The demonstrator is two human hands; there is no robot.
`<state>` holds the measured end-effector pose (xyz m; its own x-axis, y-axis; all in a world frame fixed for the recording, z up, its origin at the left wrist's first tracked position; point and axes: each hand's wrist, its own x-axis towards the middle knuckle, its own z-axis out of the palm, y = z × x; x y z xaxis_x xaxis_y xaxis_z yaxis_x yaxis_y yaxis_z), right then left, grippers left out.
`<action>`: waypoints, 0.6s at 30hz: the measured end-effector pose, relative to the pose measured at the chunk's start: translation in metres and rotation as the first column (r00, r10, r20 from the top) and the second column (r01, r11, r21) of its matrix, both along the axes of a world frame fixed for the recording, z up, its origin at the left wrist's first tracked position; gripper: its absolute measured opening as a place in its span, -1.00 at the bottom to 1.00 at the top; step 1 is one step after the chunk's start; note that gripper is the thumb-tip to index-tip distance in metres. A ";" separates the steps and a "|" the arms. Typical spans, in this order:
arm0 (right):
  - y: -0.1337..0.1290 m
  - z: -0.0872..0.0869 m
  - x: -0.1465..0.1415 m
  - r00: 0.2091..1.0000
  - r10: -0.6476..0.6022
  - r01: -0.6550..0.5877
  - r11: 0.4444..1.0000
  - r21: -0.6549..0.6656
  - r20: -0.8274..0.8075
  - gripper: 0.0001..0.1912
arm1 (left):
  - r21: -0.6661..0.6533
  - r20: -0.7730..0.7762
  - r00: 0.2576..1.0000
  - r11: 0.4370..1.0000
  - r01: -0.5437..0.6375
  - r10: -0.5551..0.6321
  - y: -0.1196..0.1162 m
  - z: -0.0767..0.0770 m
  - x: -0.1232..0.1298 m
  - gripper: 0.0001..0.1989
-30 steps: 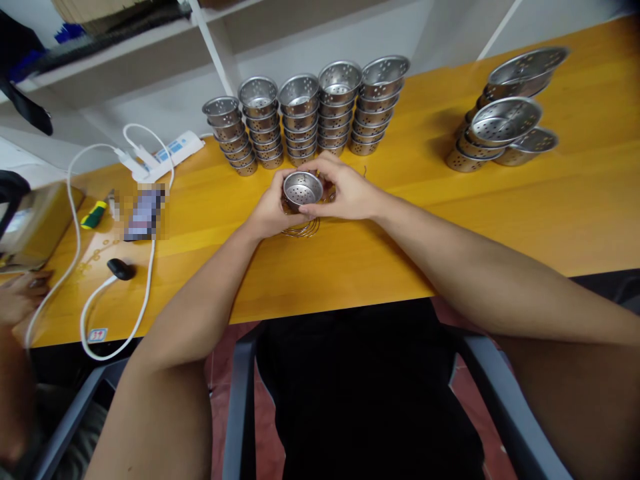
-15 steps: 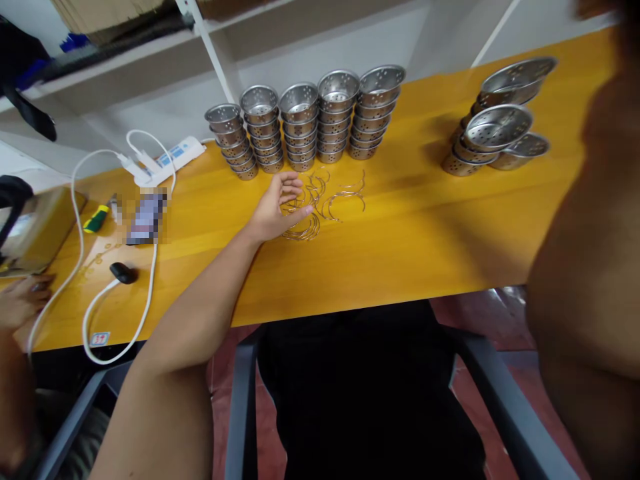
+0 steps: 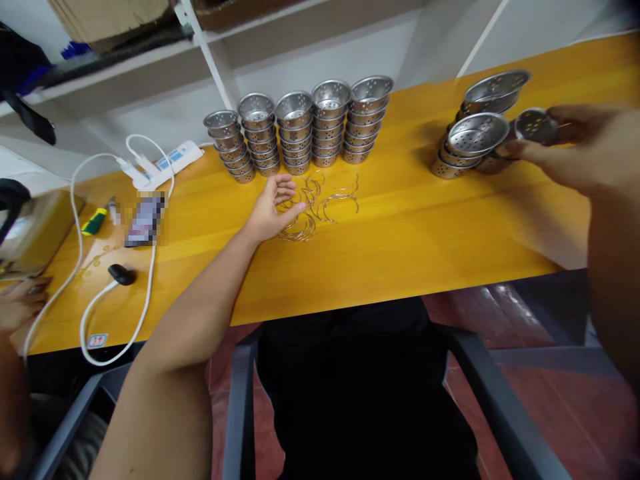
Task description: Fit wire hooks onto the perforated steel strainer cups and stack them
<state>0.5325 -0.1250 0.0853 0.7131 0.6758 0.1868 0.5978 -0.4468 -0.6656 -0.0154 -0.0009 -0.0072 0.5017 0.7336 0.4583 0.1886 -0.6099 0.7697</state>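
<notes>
My left hand point(image 3: 274, 210) rests on the table beside a loose pile of thin curved wires point(image 3: 303, 230), its fingers apart and nothing held. At the right, my right hand point(image 3: 575, 143) grips a small perforated metal cup point(image 3: 536, 127) between thumb and fingers. That cup is tilted, close beside a stack of wider perforated cups point(image 3: 477, 135). Another stack point(image 3: 495, 91) stands just behind. Several tall stacks of perforated cups point(image 3: 294, 110) form a row behind the wires.
On the left lie a power strip point(image 3: 175, 160) with white cables, a phone point(image 3: 145, 220), a black plug-like object point(image 3: 121, 274) and a green-yellow tool point(image 3: 94, 221). Another person's hand point(image 3: 23, 303) is at the left edge. Shelves rise behind the table point(image 3: 400, 267).
My right hand has come into view at the right and now holds a cup from beside the right stacks. The view has shifted slightly; my left hand stays by the wires.
</notes>
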 end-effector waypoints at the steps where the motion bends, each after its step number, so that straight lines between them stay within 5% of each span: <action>1: 0.003 0.004 -0.003 1.000 0.000 0.001 1.000 -0.012 0.011 -0.20 | -0.003 -0.002 1.000 1.000 -0.003 0.003 0.000 0.000 0.000 -0.20; 4: 0.008 0.012 -0.009 0.995 0.024 -0.015 0.995 -0.096 0.100 -0.42 | -0.020 -0.008 1.000 1.000 -0.006 0.005 0.000 0.000 -0.001 -0.18; 11: 0.008 0.018 -0.018 0.991 0.038 -0.015 0.985 -0.174 0.131 -0.52 | -0.039 -0.009 1.000 0.999 -0.021 0.020 -0.001 -0.001 0.001 -0.18; 16: 0.016 0.002 0.003 0.994 0.013 0.006 0.986 -0.169 0.111 -0.76 | -0.006 0.005 1.000 1.000 -0.027 0.027 -0.001 0.000 0.002 -0.22; 18: 0.019 -0.012 0.021 0.987 0.019 -0.003 0.995 -0.095 0.161 -0.38 | 0.014 0.012 0.999 0.999 -0.038 0.038 0.000 0.001 0.002 -0.24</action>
<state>0.5534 -0.1055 0.0735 0.6712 0.7034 0.2338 0.6991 -0.4958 -0.5153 -0.0135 -0.0011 -0.0061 0.4683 0.7453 0.4747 0.2032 -0.6137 0.7630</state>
